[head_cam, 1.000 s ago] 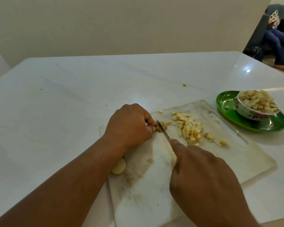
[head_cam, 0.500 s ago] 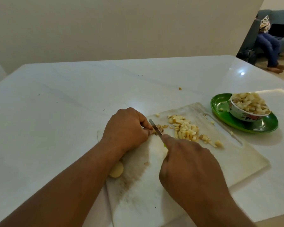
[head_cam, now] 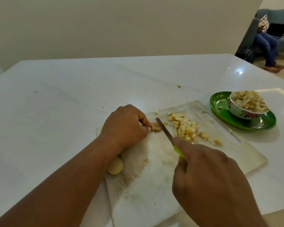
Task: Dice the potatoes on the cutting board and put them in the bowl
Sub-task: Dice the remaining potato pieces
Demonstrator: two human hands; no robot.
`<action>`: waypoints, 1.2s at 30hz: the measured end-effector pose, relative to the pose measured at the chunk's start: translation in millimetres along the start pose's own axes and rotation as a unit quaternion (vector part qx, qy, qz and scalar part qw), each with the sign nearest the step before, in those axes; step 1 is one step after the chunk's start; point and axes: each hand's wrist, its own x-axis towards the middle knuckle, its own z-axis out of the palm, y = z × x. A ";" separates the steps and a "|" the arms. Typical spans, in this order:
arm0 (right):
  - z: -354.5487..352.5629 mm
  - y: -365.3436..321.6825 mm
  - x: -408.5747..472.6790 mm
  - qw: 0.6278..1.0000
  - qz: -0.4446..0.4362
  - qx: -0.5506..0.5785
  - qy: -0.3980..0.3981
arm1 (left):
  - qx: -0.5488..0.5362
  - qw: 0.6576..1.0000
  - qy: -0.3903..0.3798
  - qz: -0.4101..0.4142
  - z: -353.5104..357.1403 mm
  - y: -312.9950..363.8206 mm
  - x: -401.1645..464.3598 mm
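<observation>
Potato dicing on cutting board [head_cam: 162,185] — in progress.
Left hand [head_cam: 126,126] pinches a potato piece [head_cam: 156,127] on the board; right hand [head_cam: 208,176] grips the knife [head_cam: 165,132] beside it. Diced pile [head_cam: 185,128] mid-board — bowl [head_cam: 246,107] heaped, on green plate [head_cam: 220,99].

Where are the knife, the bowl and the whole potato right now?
knife [head_cam: 164,131]: head view, middle of the blade.
bowl [head_cam: 241,112]: head view, patterned outer wall.
whole potato [head_cam: 115,165]: head view, visible rounded end beside the left forearm.
</observation>
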 end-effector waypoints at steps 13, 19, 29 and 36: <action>25.1 -6.4 22.0 1.000 -0.020 0.007 0.022 | 0.021 1.000 0.016 0.008 2.5 1.2 0.1; 24.2 -8.3 23.2 1.000 -0.017 0.005 0.006 | 0.027 0.999 0.021 0.014 1.7 1.7 -2.0; 18.1 -1.1 0.9 0.999 -0.012 0.023 -0.047 | 0.040 0.998 0.036 0.018 4.8 2.9 -1.8; -18.9 4.6 -15.8 0.999 0.020 -0.002 -0.029 | 0.025 0.999 0.005 0.026 -3.0 4.3 -3.2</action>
